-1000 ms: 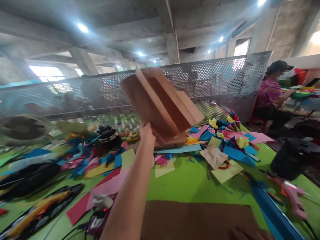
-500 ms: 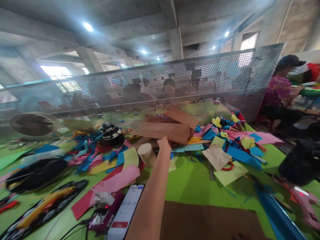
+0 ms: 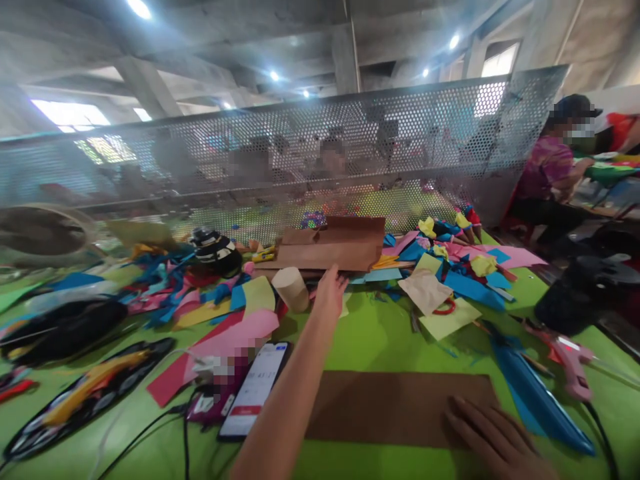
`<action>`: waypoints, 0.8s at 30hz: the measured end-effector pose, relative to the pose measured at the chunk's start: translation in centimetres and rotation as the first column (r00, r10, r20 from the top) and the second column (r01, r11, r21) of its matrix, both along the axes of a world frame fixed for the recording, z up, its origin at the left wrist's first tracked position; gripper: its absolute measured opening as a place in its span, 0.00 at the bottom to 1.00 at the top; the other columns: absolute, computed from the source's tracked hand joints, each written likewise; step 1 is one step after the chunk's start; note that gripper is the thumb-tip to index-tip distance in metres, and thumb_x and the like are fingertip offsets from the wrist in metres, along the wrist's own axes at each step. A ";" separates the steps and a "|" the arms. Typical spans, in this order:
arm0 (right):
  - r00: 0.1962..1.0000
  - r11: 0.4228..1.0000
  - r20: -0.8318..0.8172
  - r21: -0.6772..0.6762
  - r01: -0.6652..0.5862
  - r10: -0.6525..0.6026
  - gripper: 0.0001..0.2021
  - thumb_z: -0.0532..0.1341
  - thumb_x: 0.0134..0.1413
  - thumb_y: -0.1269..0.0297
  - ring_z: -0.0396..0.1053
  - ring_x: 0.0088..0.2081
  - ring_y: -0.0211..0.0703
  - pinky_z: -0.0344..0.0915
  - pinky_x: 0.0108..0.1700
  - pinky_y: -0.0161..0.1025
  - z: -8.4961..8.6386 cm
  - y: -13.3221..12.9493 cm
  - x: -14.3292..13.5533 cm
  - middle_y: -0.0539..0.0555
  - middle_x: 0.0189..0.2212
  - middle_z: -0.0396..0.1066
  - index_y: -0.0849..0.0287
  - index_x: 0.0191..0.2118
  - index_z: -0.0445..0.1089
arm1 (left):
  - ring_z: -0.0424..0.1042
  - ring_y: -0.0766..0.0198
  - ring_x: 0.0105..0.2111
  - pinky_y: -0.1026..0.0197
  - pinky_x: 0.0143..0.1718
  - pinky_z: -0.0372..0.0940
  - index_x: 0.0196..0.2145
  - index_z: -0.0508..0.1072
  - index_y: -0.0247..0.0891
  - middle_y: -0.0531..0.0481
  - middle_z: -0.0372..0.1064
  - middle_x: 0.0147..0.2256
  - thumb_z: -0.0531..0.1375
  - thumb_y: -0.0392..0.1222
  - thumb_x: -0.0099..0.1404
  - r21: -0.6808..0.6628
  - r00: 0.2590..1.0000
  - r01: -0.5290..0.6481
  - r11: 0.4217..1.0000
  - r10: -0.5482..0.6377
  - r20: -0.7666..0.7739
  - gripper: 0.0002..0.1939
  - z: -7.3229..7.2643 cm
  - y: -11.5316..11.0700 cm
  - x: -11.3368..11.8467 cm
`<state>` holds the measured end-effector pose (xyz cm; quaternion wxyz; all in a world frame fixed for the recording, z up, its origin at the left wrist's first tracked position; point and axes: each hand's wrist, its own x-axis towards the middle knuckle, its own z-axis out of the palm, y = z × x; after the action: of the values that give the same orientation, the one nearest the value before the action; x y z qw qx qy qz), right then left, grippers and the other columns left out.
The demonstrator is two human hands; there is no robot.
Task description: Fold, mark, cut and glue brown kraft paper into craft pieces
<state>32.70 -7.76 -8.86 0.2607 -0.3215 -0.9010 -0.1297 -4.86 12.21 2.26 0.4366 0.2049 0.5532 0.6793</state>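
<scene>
Brown sheet [image 3: 380, 407], nearest, flat on the table [image 3: 390, 333]: I see its lower right corner covered by the right hand [image 3: 493, 433], spread palm-down, wrist cut off by the frame. The left forearm [image 3: 287, 400] hides its left end. Farther out, paper [image 3: 425, 291] conceals most of the scissors [image 3: 446, 307]. The left hand [image 3: 331, 293], fingers loosely extended, meets the near edge of the folded cardboard [image 3: 330, 255]; contact I cannot tell. Behind, the mesh [image 3: 280, 147] blurs seated figures.
</scene>
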 end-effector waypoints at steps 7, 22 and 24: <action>0.998 0.991 0.022 -0.112 0.068 -0.066 0.33 0.65 0.59 0.54 0.74 0.55 0.53 0.68 0.54 0.46 -0.5 -2.6 0.5 0.50 0.63 0.69 0.44 0.69 0.61 | 0.66 0.51 0.63 0.46 0.65 0.59 0.63 0.67 0.44 0.42 0.68 0.61 0.62 0.42 0.67 0.029 0.862 0.431 0.902 -0.402 -0.309 0.27 0.1 -11.9 3.5; 0.922 0.919 -0.175 -0.262 0.295 -0.346 0.17 0.57 0.68 0.63 0.76 0.52 0.53 0.66 0.56 0.49 0.5 -5.8 0.5 0.49 0.53 0.79 0.46 0.58 0.75 | 0.52 0.52 0.70 0.39 0.73 0.39 0.69 0.57 0.50 0.49 0.57 0.69 0.60 0.42 0.70 -0.463 -0.205 0.671 0.579 -0.456 -0.866 0.33 -3.1 -26.3 8.0; 0.934 0.931 -0.168 -0.246 0.269 -0.314 0.16 0.58 0.68 0.63 0.76 0.51 0.52 0.66 0.55 0.49 0.9 -5.8 -0.6 0.50 0.52 0.79 0.47 0.57 0.75 | 0.53 0.54 0.70 0.38 0.72 0.38 0.68 0.61 0.51 0.51 0.60 0.68 0.55 0.37 0.72 -0.438 -0.224 0.633 0.639 -0.391 -0.893 0.28 -4.4 -25.4 8.2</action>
<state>32.13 -13.57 -7.91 0.2924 -0.4907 -0.8201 -0.0334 3.34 -13.16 -2.14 0.1656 0.8461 0.4833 0.1521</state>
